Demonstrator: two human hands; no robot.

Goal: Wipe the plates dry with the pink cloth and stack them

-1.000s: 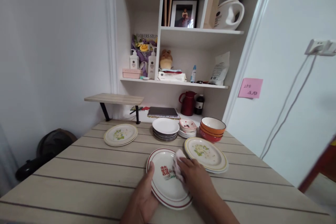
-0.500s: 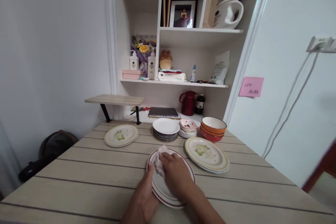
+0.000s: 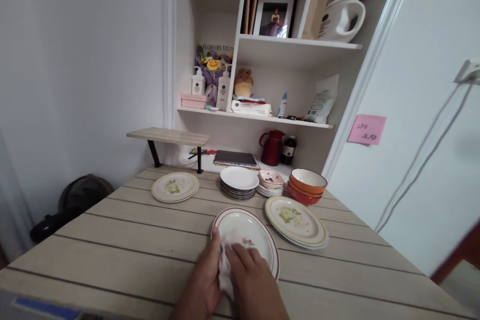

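A white plate with a red rim (image 3: 258, 232) lies on the wooden table in front of me, a small printed figure near its middle. My left hand (image 3: 206, 270) grips its left edge, thumb over the rim and the other fingers hidden below. Under the fingers of my right hand (image 3: 251, 270) a crumpled pale cloth (image 3: 226, 262) is pressed against the lower left part of the plate. The cloth touches my left thumb's side. Whether another plate lies beneath this one cannot be seen now.
Around the plate stand stacked plates with green leaf prints, left (image 3: 175, 186) and right (image 3: 296, 222). Behind are white plates (image 3: 239, 178), small pink bowls (image 3: 270, 178) and orange bowls (image 3: 308, 181). A small raised shelf (image 3: 168, 136) and a red jug (image 3: 272, 147) are farther back.
My right hand has drawn the cloth from the plate's upper left down toward me, uncovering the printed figure. My left hand keeps its hold on the edge. The view has tilted slightly.
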